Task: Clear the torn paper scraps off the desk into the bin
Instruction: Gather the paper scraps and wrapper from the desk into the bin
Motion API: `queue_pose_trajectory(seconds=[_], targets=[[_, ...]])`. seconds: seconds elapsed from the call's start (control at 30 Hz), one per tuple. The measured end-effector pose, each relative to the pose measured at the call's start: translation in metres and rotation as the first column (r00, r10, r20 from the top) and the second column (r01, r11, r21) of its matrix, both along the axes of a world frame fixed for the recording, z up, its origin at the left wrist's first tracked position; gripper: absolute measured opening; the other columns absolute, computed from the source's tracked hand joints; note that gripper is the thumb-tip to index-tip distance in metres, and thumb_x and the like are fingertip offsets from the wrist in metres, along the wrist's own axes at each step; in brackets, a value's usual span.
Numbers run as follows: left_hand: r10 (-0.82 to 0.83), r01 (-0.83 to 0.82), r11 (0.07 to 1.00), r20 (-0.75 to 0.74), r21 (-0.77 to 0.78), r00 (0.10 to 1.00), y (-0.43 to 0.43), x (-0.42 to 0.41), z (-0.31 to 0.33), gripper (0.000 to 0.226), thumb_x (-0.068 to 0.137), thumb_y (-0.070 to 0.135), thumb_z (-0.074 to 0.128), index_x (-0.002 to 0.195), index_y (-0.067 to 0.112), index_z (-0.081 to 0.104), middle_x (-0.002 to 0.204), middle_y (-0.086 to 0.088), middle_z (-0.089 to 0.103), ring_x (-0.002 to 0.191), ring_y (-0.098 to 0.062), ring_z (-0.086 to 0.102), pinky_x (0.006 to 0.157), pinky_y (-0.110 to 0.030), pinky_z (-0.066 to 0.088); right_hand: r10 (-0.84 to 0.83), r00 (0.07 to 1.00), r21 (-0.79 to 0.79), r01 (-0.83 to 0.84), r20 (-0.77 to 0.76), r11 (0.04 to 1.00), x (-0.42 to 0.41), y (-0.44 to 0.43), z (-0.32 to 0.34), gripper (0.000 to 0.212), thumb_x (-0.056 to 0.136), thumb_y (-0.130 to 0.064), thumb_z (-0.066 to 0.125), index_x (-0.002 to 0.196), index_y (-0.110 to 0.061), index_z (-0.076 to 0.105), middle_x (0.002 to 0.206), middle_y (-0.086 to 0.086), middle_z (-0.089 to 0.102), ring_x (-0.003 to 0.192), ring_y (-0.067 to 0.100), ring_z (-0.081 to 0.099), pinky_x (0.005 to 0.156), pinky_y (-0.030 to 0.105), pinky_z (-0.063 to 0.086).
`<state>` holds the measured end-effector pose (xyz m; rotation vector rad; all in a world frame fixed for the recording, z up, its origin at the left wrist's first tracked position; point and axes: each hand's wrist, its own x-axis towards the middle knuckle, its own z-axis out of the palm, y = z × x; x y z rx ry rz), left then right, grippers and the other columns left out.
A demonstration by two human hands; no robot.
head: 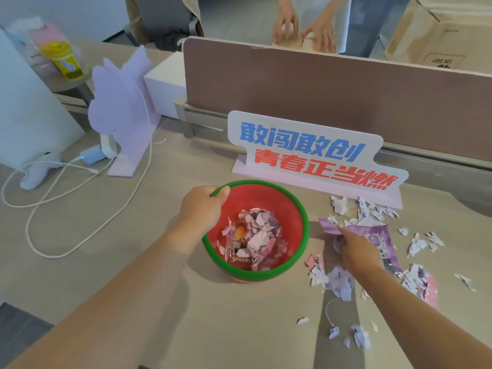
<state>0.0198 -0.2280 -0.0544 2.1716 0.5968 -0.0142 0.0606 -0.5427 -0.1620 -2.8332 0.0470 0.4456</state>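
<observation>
Head view, looking down at a beige desk [111, 262]. At centre, a small red bin [277, 209] with a green rim, standing upright on the desk and partly filled with torn paper and a clear wrapper. Left hand [203, 206] clamped on the bin's near-left rim, thumb hooked over the green edge. Right hand [358, 247] just right of the bin, fingers down on a large purple packet piece [380, 235]; cannot tell whether closed on it or only pressing. Torn paper scraps [339, 282], white, lilac and pink, strewn across the desk right of the bin, around and under the right forearm, some near the front edge. Behind the bin, an upright sign [311, 153] with blue and red Chinese lettering. Further back, a brown desk divider [346, 89]. At left, a lilac cut-out stand [122, 102] and a looping white cable [80, 214]. Beyond the divider, another person's hands [303, 30] on a cardboard object.
</observation>
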Motion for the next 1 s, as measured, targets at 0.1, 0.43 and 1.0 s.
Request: queue_pose_trajectory(seconds=[0.1, 0.43, 1.0], targets=[[-0.036, 0.037, 0.999, -0.009, 0.020, 0.999, -0.007, -0.004, 0.005, 0.045, 0.098, 0.039, 0.048, 0.085, 0.003, 0.072, 0.076, -0.017, 0.071, 0.069, -0.034, 0.063, 0.065, -0.037, 0.048, -0.065, 0.995, 0.079, 0.060, 0.070, 0.995, -0.003, 0.008, 0.025, 0.044, 0.092, -0.004, 0.040, 0.131, -0.024, 0.047, 0.097, 0.018, 0.068, 0.082, 0.036, 0.064, 0.061, 0.036, 0.048], [-0.081, 0.081, 0.991, 0.003, 0.107, 0.997, -0.031, 0.003, 0.024, 0.049, 0.096, 0.035, 0.052, 0.052, 0.015, 0.046, 0.049, 0.000, 0.048, 0.053, -0.023, 0.048, 0.049, -0.030, 0.031, -0.153, 0.839, 0.320, -0.027, 0.522, 0.947, -0.052, 0.041, 0.110, 0.050, 0.090, 0.000, 0.039, 0.133, -0.025, 0.049, 0.109, 0.014, 0.067, 0.084, 0.031, 0.056, 0.057, 0.031, 0.039], [-0.206, 0.192, 0.974, 0.121, 0.122, 0.971, -0.053, -0.006, 0.043, 0.028, 0.095, 0.033, 0.055, 0.111, 0.022, 0.075, 0.103, 0.000, 0.075, 0.096, -0.020, 0.066, 0.080, -0.027, 0.049, 0.575, 0.811, 0.237, -0.541, -0.106, 0.807, -0.058, 0.147, 0.069, 0.036, 0.090, -0.013, 0.044, 0.121, -0.025, 0.058, 0.119, 0.012, 0.065, 0.109, 0.031, 0.059, 0.094, 0.039, 0.046]])
